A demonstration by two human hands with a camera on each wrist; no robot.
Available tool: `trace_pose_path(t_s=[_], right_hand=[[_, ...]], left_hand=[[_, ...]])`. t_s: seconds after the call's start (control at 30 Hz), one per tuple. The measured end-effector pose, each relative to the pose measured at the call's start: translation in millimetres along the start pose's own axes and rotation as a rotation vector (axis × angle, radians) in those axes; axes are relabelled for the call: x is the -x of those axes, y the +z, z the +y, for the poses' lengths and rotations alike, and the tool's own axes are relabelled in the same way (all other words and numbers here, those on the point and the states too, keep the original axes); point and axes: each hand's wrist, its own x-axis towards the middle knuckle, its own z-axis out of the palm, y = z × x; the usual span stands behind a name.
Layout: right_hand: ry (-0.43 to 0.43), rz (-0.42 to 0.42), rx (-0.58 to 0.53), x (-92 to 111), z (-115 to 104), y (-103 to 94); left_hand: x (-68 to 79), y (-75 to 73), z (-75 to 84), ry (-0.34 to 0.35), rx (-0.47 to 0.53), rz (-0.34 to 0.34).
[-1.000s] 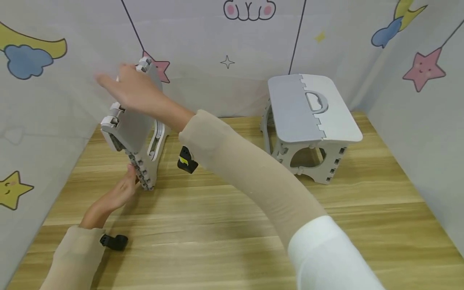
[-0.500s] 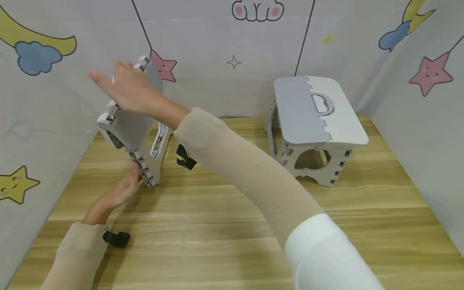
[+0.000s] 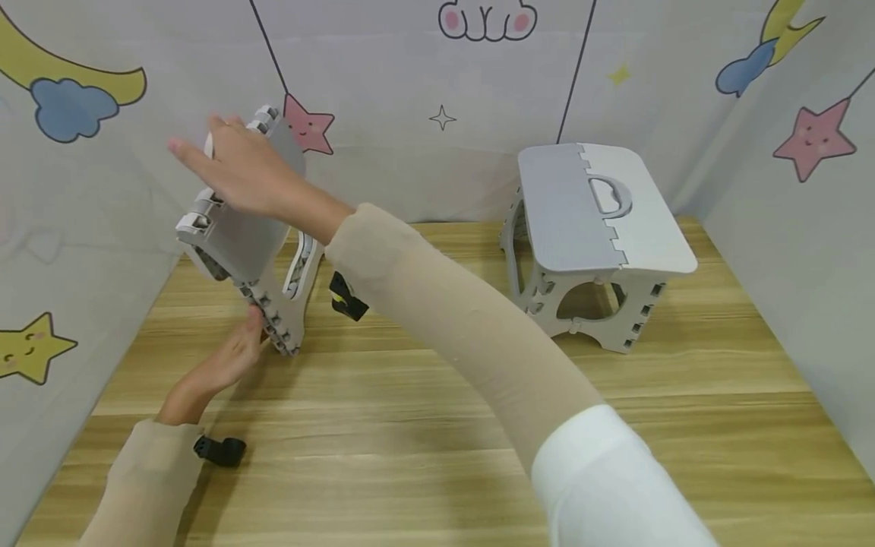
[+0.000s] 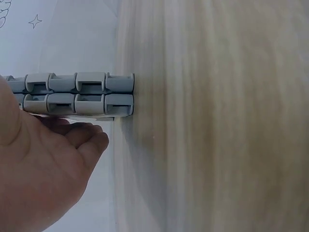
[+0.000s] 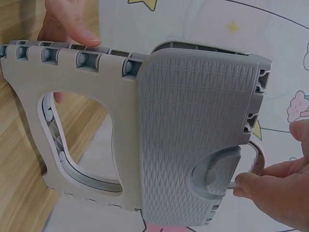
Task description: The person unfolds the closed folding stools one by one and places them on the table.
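A grey and white folding stool [image 3: 246, 243] stands folded nearly flat, on its edge at the left of the wooden table. Its ribbed grey seat half [image 5: 193, 121] and white leg panel [image 5: 123, 125] fill much of the right wrist view. My right hand [image 3: 246, 167] reaches across to its top and pinches the carry handle [image 5: 258, 157] between thumb and fingers. Low at the near side, my left hand [image 3: 229, 361] holds the hinged leg edge [image 4: 79, 94], thumb along the hinges and fingers curled behind. The far side of the stool is hidden.
A second folding stool [image 3: 604, 213], grey and white, stands unfolded at the back right with its handle [image 3: 611, 197] lying in the seat. Pale printed cloth [image 3: 383, 99] walls in the wooden table [image 3: 424, 425] at the back and both sides.
The head view has shifted slightly. The folded stool's top and my right hand have tilted a little to the left. My left hand stays at the lower edge.
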Motion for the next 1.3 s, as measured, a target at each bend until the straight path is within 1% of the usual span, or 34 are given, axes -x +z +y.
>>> trace_pose_path(t_s=[0.1, 0.17, 0.27, 0.43, 0.5, 0.57, 0.73, 0.83, 0.93, 1.03, 1.2, 1.3], right_hand=[[0.005, 0.005, -0.005, 0, 2, 0.7], [0.004, 0.014, -0.012, 0, 4, 1.2], [-0.004, 0.022, -0.027, 0, 6, 1.3], [-0.018, 0.029, -0.037, 0, 10, 1.6], [-0.018, 0.034, -0.042, 0, 10, 2.0], [-0.017, 0.039, -0.049, -1, 11, 2.4], [-0.033, 0.060, -0.050, 0, 13, 2.3], [-0.040, 0.075, -0.052, 0, 14, 2.2], [-0.039, 0.090, -0.080, 2, 17, 3.2], [-0.046, 0.123, -0.137, 5, 19, 4.3], [-0.090, 0.200, -0.235, 9, 25, 5.0], [-0.108, 0.248, -0.313, 12, 30, 6.5]], left_hand=[[0.1, 0.3, 2.1, -0.016, 0.003, 0.017], [-0.6, 0.2, 3.6, -0.015, 0.007, 0.049], [-2.5, -0.5, 5.3, -0.001, 0.002, 0.135], [-7.7, -2.1, 6.3, 0.033, -0.072, 0.309], [-8.9, -2.2, 6.7, 0.044, -0.078, 0.358], [-9.7, -1.9, 7.2, 0.061, -0.055, 0.394], [-9.8, -1.1, 9.1, 0.085, -0.018, 0.434], [-9.7, -0.7, 9.9, 0.083, -0.029, 0.456], [-9.3, -0.7, 10.3, 0.074, -0.058, 0.472], [-8.8, -0.8, 10.6, 0.071, -0.071, 0.472], [-8.3, -1.1, 9.8, 0.080, -0.037, 0.462], [-7.1, -1.4, 9.5, 0.079, -0.044, 0.468]])
